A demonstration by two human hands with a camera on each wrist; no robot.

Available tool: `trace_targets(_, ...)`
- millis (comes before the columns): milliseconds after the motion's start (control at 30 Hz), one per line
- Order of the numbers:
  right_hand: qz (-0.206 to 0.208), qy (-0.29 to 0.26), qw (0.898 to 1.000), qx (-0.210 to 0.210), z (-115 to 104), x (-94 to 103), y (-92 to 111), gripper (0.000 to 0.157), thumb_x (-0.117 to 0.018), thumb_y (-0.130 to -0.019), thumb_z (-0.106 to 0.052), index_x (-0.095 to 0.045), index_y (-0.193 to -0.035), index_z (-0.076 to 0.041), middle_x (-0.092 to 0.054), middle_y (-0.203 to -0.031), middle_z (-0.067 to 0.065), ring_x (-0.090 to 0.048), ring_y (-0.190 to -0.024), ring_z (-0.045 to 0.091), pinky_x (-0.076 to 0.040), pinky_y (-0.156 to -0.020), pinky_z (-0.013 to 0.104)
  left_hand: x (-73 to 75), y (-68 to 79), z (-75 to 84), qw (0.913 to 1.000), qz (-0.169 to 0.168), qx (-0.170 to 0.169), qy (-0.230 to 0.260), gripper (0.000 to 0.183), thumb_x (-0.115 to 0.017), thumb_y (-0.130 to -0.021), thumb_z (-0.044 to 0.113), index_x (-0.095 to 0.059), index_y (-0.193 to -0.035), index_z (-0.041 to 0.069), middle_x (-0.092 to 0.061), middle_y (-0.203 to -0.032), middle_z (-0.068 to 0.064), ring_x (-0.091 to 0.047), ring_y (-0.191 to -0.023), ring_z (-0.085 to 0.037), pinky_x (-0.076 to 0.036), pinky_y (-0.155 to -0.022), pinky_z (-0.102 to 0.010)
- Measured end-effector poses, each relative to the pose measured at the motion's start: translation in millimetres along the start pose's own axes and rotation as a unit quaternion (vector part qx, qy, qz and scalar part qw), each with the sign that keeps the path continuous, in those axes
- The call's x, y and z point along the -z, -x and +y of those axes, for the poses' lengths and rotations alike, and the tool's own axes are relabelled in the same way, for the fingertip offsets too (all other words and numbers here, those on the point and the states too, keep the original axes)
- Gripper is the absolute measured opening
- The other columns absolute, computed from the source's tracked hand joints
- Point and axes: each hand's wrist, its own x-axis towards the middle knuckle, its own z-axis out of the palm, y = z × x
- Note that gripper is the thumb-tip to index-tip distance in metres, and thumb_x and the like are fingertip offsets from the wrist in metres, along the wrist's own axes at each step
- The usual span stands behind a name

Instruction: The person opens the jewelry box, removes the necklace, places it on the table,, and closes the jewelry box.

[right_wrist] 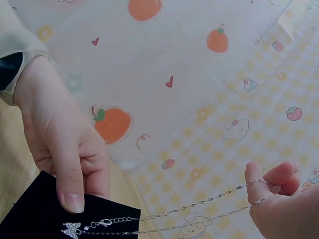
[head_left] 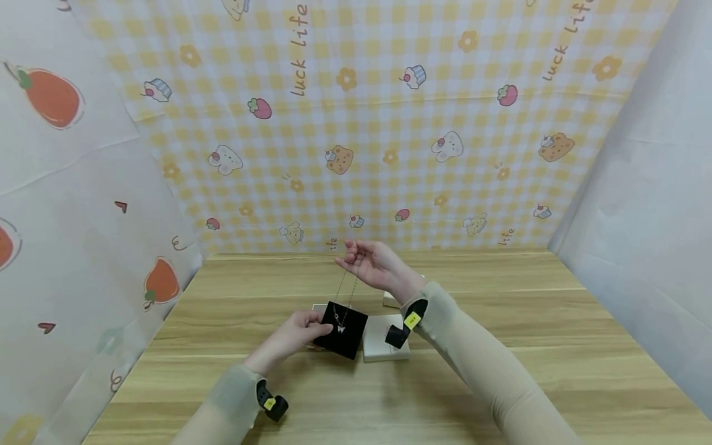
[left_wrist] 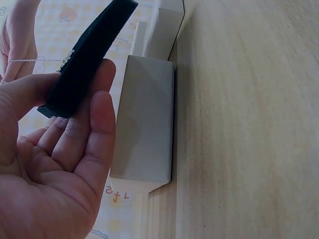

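My left hand (head_left: 293, 337) pinches a black jewelry pad (head_left: 347, 345) between the thumb on its face and fingers beneath, tilted above the table. A silver necklace (right_wrist: 199, 203) runs up from the pad. Its sparkling butterfly pendant (right_wrist: 71, 230) and lobster clasp (right_wrist: 105, 222) lie against the black face, near the left thumb (right_wrist: 73, 191). Higher and to the right, my right hand (head_left: 378, 266) holds the far loop of the chain on its curled fingers, drawing both strands fairly taut. In the left wrist view the pad (left_wrist: 82, 64) shows edge-on.
A white box (head_left: 384, 353) sits on the wooden table (head_left: 489, 364) just right of the pad. Another white box (head_left: 391, 301) lies behind the right wrist, partly hidden. A pale box edge (head_left: 319, 307) shows behind the pad. A patterned cloth (head_left: 389, 123) hangs at the back.
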Motion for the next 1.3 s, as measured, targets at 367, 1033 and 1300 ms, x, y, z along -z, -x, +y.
trace_targets(367, -0.016, 0.002, 1.0, -0.002, -3.2, -6.7, 3.3, 0.026, -0.029, -0.107, -0.014, -0.047, -0.119, 0.0, -0.048, -0.083, 0.003, -0.048, -0.071, 0.012, -0.037, -0.106, 0.038, 1.5, 0.1, -1.4, 1.0, 0.003, 0.005, 0.001, 0.023, -0.059, -0.097, 0.021, -0.06, -0.095, -0.002, -0.068, -0.077, -0.004, -0.063, -0.077, -0.016, -0.056, -0.074, -0.04)
trace_targets(1033, -0.05, 0.027, 0.998, 0.006, -12.0, -16.1, 12.6, 0.032, -0.026, -0.108, -0.02, -0.045, -0.123, 0.0, -0.057, -0.118, 0.017, -0.056, -0.114, 0.03, -0.036, -0.107, 0.041, -0.3, -2.8, -3.8, 0.9998, 0.016, 0.009, -0.002, 0.024, -0.06, -0.096, 0.024, -0.06, -0.09, 0.001, -0.062, -0.068, 0.001, -0.059, -0.071, -0.013, -0.056, -0.074, -0.038)
trace_targets(1300, -0.051, 0.025, 0.998, 0.014, -19.0, -19.7, 13.7, 0.032, -0.026, -0.108, -0.019, -0.044, -0.124, 0.001, -0.053, -0.126, 0.018, -0.044, -0.13, 0.031, -0.035, -0.108, 0.041, 1.3, -2.3, -2.3, 0.9999, 0.012, 0.003, 0.004, 0.026, -0.059, -0.097, 0.022, -0.062, -0.099, -0.003, -0.07, -0.084, -0.005, -0.063, -0.079, -0.015, -0.056, -0.075, -0.04)
